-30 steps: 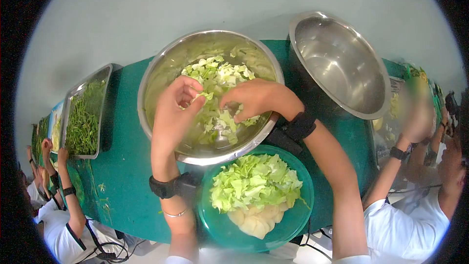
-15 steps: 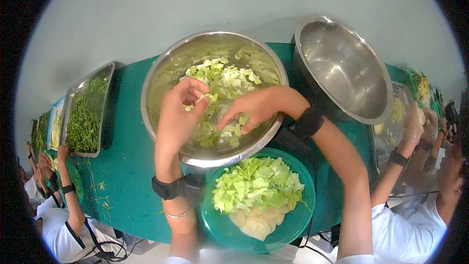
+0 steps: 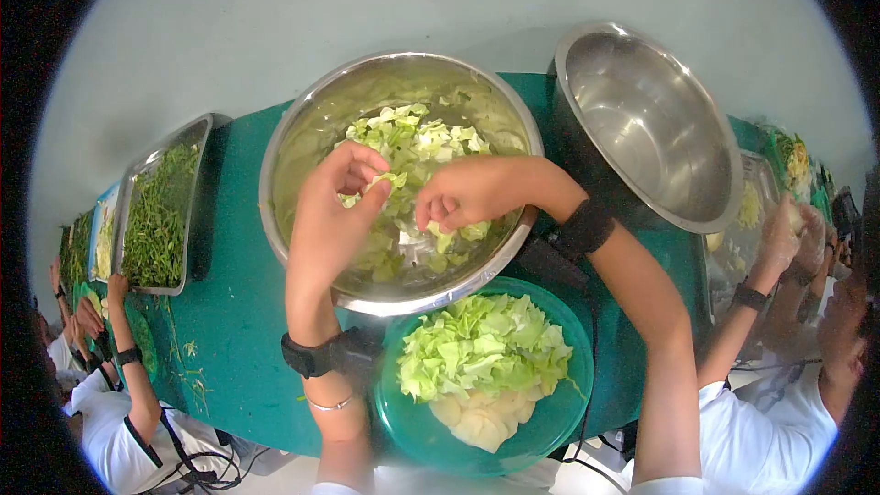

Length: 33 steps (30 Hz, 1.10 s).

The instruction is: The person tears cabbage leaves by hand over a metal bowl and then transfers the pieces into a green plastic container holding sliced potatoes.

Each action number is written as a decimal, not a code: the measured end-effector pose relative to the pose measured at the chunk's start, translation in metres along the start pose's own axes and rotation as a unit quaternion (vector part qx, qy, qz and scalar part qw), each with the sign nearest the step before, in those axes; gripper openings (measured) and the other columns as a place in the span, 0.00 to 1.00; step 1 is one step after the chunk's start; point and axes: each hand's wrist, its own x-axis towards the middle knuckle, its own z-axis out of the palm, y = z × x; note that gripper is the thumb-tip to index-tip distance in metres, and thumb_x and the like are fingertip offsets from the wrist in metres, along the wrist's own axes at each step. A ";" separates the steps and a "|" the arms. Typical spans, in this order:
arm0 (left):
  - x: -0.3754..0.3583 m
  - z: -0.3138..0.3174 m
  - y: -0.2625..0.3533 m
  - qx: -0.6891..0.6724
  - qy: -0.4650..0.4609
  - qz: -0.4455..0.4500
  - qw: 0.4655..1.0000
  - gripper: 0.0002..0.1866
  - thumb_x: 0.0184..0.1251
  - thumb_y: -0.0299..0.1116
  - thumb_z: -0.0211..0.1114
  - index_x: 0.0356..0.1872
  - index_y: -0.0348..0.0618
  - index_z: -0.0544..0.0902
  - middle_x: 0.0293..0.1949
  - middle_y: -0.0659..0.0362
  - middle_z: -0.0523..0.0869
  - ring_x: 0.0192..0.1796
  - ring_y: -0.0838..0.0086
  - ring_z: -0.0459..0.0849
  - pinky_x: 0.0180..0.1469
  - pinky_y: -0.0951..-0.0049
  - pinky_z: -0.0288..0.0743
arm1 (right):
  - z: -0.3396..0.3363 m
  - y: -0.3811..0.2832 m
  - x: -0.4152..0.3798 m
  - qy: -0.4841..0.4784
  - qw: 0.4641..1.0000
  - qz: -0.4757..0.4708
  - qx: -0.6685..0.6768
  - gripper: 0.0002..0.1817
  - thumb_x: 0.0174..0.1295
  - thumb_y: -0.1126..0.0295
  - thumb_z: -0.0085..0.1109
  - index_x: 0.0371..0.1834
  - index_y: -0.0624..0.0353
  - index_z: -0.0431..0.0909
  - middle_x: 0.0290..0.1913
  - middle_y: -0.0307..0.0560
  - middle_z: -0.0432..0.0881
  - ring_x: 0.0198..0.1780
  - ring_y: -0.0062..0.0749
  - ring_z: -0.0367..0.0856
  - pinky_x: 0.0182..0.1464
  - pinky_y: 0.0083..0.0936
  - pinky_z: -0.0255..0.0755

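A large steel bowl [image 3: 289, 119] holds loose pale-green leaf pieces [image 3: 399, 128] that look like cabbage or lettuce. Over its left part, my left hand [image 3: 335, 197] pinches a small leaf piece [image 3: 394, 181] between thumb and fingers. My right hand [image 3: 472, 192] is inside the bowl on the right, fingers curled in. Leaf pieces show just under those fingers, but what they hold is hidden. In front of the bowl stands a green plastic basin [image 3: 396, 431] with a heap of torn leaves [image 3: 486, 348] and thin pale slices [image 3: 481, 417].
An empty steel bowl [image 3: 642, 119] leans tilted at the back right. Left on the green table [image 3: 247, 357] is a metal tray [image 3: 188, 275] of chopped greens [image 3: 160, 220]. Co-workers' hands [image 3: 784, 238] work at the right, others [image 3: 117, 289] at the left. Black cables hang near the front.
My right hand has risen slightly from the leaves and its spread fingers have curled in. The left hand keeps its pinch on the leaf piece, almost in place.
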 end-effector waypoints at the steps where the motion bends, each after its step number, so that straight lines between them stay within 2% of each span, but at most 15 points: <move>1: 0.000 0.000 0.002 -0.002 0.000 -0.005 1.000 0.10 0.54 0.19 0.64 0.37 0.41 0.77 0.28 0.64 0.75 0.33 0.80 0.74 0.40 0.78 0.69 | 0.002 0.003 0.000 0.040 0.999 -0.009 -0.011 0.14 0.56 0.68 0.58 0.46 0.57 0.79 0.34 0.46 0.82 0.37 0.35 0.80 0.42 0.30 0.72; 5: -0.001 0.000 0.003 -0.007 -0.005 0.002 1.000 0.10 0.54 0.19 0.64 0.37 0.41 0.77 0.28 0.64 0.75 0.33 0.80 0.74 0.40 0.79 0.69 | 0.004 0.008 0.002 0.124 0.992 -0.019 0.000 0.15 0.52 0.69 0.55 0.44 0.57 0.79 0.31 0.50 0.82 0.35 0.40 0.81 0.39 0.33 0.73; 8: -0.001 0.000 0.003 -0.009 -0.012 -0.004 1.000 0.09 0.54 0.19 0.63 0.37 0.41 0.77 0.28 0.65 0.75 0.33 0.81 0.75 0.40 0.79 0.69 | 0.005 0.009 0.000 0.131 0.991 -0.023 -0.030 0.15 0.58 0.70 0.51 0.48 0.58 0.76 0.29 0.49 0.79 0.32 0.40 0.78 0.39 0.32 0.71; 11: -0.001 -0.001 0.003 -0.007 -0.016 -0.003 1.000 0.09 0.55 0.19 0.63 0.37 0.41 0.77 0.28 0.65 0.75 0.33 0.81 0.75 0.39 0.79 0.70 | 0.005 0.008 0.000 0.149 0.986 -0.012 -0.069 0.14 0.58 0.72 0.49 0.47 0.59 0.76 0.32 0.52 0.80 0.35 0.44 0.79 0.41 0.35 0.72; 17: -0.001 0.001 0.006 -0.007 -0.019 -0.009 1.000 0.09 0.56 0.20 0.63 0.37 0.40 0.77 0.29 0.64 0.76 0.32 0.81 0.76 0.40 0.79 0.71 | 0.014 0.015 0.005 0.234 0.950 0.091 -0.187 0.14 0.58 0.75 0.46 0.45 0.58 0.78 0.40 0.56 0.82 0.45 0.51 0.80 0.48 0.41 0.72; 23: -0.001 0.001 0.005 -0.010 -0.023 0.006 1.000 0.08 0.57 0.20 0.63 0.38 0.40 0.77 0.30 0.63 0.77 0.34 0.80 0.78 0.40 0.79 0.71 | 0.021 0.024 0.002 0.359 0.912 0.005 -0.198 0.11 0.57 0.78 0.47 0.42 0.61 0.77 0.37 0.56 0.82 0.44 0.50 0.79 0.47 0.41 0.72; 26: -0.003 0.000 0.002 -0.016 -0.028 0.008 0.999 0.08 0.58 0.20 0.63 0.38 0.40 0.77 0.30 0.63 0.78 0.35 0.80 0.79 0.39 0.79 0.71 | 0.018 0.023 0.004 0.361 0.912 0.026 -0.192 0.11 0.56 0.79 0.48 0.40 0.61 0.77 0.37 0.56 0.81 0.43 0.50 0.79 0.45 0.42 0.72; 33: 0.001 -0.003 -0.005 -0.019 -0.042 0.018 0.999 0.08 0.58 0.22 0.64 0.38 0.40 0.77 0.30 0.63 0.78 0.35 0.80 0.79 0.38 0.79 0.70 | 0.013 0.029 0.009 0.376 0.913 -0.002 -0.160 0.08 0.56 0.78 0.49 0.36 0.60 0.78 0.28 0.56 0.80 0.33 0.50 0.80 0.37 0.40 0.72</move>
